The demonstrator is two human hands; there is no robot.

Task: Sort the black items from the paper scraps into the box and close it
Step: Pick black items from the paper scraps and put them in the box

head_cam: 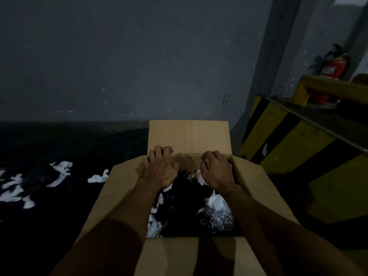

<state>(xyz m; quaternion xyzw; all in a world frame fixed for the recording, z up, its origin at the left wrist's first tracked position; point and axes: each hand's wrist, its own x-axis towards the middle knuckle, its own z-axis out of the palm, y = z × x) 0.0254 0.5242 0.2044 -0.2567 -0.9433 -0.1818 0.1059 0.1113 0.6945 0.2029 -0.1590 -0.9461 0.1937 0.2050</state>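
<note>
Frame centre: left hand (pixel 159 169) and right hand (pixel 217 170), fingers curled, sat at the upright far flap (pixel 189 136) of the brown cardboard box (pixel 123 188) — likely to fold it shut; actual grip could not be told.

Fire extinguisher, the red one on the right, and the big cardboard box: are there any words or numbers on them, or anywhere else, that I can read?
None can be read.
Fire extinguisher: it has a pale label, too blurred and dim to read.
Cardboard box: no print shows on its flaps.
Yellow and black barrier: stripes only, no words.
</note>
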